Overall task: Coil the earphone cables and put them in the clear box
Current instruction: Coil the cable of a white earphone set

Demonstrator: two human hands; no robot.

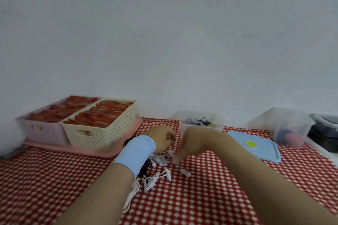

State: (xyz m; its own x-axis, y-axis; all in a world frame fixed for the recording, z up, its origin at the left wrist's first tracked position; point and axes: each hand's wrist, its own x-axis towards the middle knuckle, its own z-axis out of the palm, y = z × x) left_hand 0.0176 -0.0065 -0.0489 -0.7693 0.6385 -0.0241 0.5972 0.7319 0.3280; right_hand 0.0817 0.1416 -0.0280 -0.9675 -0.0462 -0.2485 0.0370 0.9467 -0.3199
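Covering the whole work surface is a red tablecloth (201, 197) with a white dot pattern, and everything else is placed here relative to the clear box (201, 121) standing at its far edge against the wall. Far to the left of the clear box, a cream perforated basket (102, 129) and a lilac basket (43, 129) sit side by side on a pink tray (102, 151), both filled with red items too blurred to name. To the right of the clear box stands a larger translucent bin (285, 126), tilted, with something pink inside. Just right of and nearer than the clear box lies a blue lid (256, 146) with a yellow sticker. The clear box is open and already has a few dark and coloured cables in it. Nearer than the box, the left hand (162, 139), a light blue band (137, 153) around its wrist, is curled closed, apparently pinching a cable. The right hand (188, 144) points downward with fingertips pinched on a white earphone cable (181, 169) that dangles to the cloth. A loose tangle of white earphone cables (155, 175) lies on the cloth below both hands, well short of the box.
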